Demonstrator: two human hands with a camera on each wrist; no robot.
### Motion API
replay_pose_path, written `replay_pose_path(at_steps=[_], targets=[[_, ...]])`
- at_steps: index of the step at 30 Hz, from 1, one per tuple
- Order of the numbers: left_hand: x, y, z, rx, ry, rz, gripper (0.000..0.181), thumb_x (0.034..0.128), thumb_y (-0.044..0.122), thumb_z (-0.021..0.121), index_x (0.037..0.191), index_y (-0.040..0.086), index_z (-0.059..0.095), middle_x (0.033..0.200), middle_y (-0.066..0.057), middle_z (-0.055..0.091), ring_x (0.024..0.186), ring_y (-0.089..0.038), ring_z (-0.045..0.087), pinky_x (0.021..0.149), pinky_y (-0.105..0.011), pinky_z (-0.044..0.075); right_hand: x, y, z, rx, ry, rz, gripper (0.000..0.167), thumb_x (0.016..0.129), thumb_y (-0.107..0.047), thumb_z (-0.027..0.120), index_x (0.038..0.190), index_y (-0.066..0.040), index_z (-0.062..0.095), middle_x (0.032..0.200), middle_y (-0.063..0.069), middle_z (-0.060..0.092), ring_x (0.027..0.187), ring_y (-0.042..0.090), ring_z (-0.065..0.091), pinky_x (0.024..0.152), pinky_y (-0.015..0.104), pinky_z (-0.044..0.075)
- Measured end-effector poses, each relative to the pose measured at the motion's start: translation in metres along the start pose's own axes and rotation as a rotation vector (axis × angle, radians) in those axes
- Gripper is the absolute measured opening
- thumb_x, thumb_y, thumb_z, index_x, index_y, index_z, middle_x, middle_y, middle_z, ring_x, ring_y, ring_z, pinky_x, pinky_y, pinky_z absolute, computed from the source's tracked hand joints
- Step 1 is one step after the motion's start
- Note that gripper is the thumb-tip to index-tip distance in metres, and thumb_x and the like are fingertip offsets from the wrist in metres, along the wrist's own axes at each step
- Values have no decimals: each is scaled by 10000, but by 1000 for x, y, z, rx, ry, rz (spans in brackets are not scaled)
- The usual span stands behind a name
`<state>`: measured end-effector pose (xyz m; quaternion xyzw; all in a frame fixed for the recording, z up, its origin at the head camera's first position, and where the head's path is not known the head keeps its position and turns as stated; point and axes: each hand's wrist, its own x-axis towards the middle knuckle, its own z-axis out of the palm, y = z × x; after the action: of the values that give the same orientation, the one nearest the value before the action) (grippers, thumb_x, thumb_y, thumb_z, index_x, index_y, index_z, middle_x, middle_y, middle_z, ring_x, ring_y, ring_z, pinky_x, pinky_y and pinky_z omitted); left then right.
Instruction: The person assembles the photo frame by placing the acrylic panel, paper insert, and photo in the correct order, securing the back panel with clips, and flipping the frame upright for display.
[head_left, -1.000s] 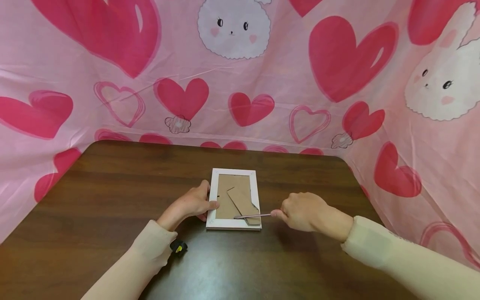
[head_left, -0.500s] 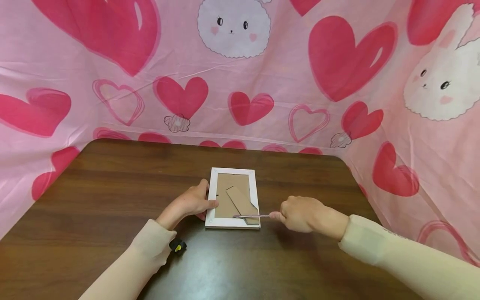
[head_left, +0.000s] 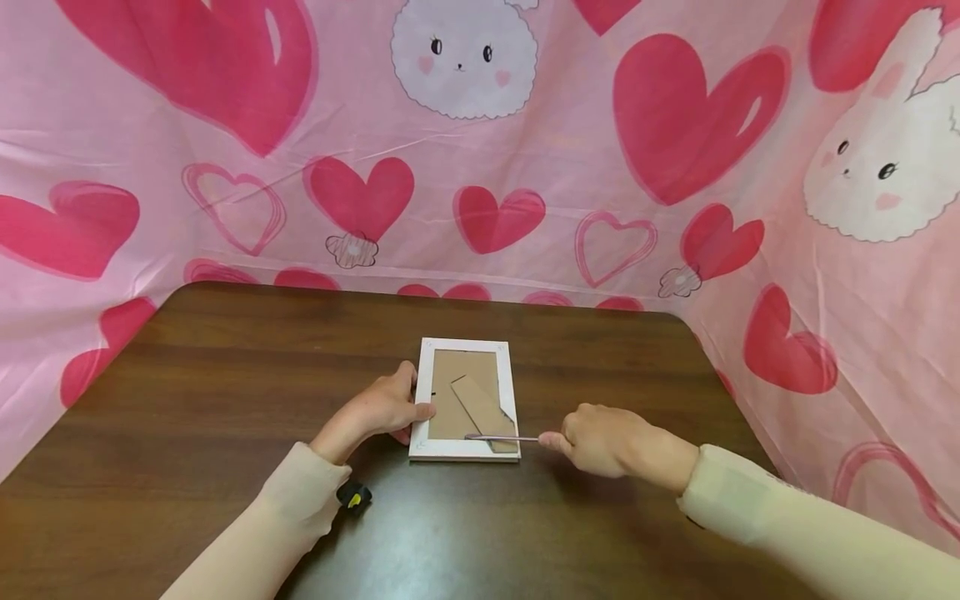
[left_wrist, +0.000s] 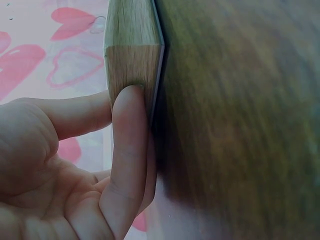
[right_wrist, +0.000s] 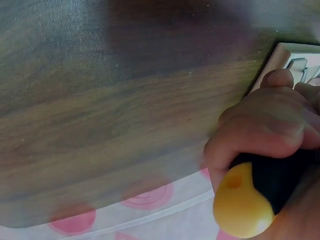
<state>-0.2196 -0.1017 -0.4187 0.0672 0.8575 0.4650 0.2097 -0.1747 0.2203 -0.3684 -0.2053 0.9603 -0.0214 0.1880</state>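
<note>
A white photo frame (head_left: 463,448) lies back side up on the table, with a brown backing board (head_left: 450,367) and a slanted stand flap (head_left: 480,408). My left hand (head_left: 378,408) grips its left edge, thumb on top; in the left wrist view the fingers (left_wrist: 131,145) press the frame's wooden side (left_wrist: 132,65). My right hand (head_left: 611,440) holds a thin metal-shafted tool (head_left: 517,438), whose tip lies at the board's lower edge, across the flap. The right wrist view shows its yellow and black handle (right_wrist: 240,205) inside my curled right hand (right_wrist: 270,125).
A small black and yellow object (head_left: 354,497) lies on the dark wooden table (head_left: 300,333), beside my left sleeve. Pink cloth with hearts and rabbit faces (head_left: 465,58) hangs behind the table and at its sides.
My right hand has lowered slightly toward the near side, and the tool shaft lies nearly level. My left hand keeps its grip on the frame. The view has shifted a little.
</note>
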Motion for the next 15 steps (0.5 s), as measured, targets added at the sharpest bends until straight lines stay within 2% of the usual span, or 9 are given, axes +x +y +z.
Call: replay_pose_path(at_steps=[11,15], targets=[[2,1,1,-10,2,-7,398,973,74,760,1193,-24,445,958,-205,594,668,-254,677,550,-363,625,-12,-4,4,-18,72,-1,583,1079,-552,532,608,-208,546,578,-78,425,557,126,458,604,392,485],[1,0,0,-1,9,-11,392,972,74,760,1183,-25,445,953,-202,593,659,-253,672,547,-362,624,-13,-4,-1,6,93,-37,573,1084,-554,520,630,-213,597,599,-104,460,585,106,498,628,399,511]])
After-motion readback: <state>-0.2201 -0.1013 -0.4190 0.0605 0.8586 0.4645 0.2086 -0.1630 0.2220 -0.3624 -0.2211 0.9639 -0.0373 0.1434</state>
